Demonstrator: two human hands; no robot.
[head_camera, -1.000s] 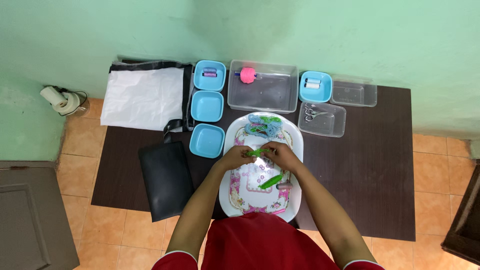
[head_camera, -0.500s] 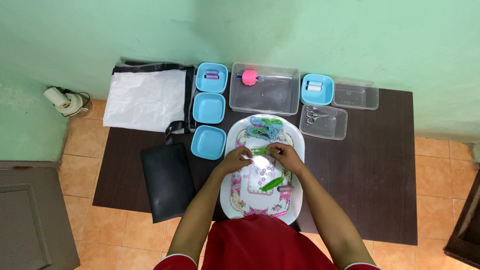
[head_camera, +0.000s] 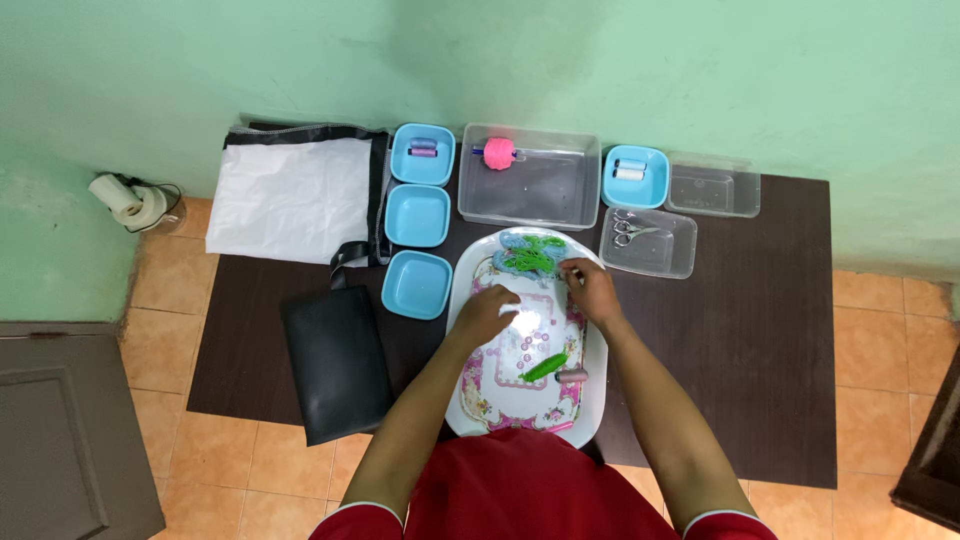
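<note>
A white oval tray (head_camera: 595, 345) with a pink floral inlay lies on the dark table in front of me. A tangle of blue and green thread (head_camera: 530, 254) sits at its far end. My right hand (head_camera: 592, 287) reaches up to that tangle, and its fingertips touch the green strands at the right edge. Whether it still pinches them is hidden. My left hand (head_camera: 486, 310) rests curled on the tray's left side with nothing visible in it. A green spool (head_camera: 545, 366) and a small grey spool (head_camera: 572, 375) lie near the tray's front.
Three blue tubs (head_camera: 417, 215) stand left of the tray, and a fourth (head_camera: 633, 176) holds white spools. A large clear bin (head_camera: 527, 195) holds a pink yarn ball (head_camera: 498, 153). Scissors (head_camera: 623, 229) lie in a clear box. A white bag (head_camera: 295, 195) and black pouch (head_camera: 335, 360) lie at left.
The green thread that both hands held over the tray's middle has gone up to the tangle with my right hand. My left hand let go and stayed on the tray.
</note>
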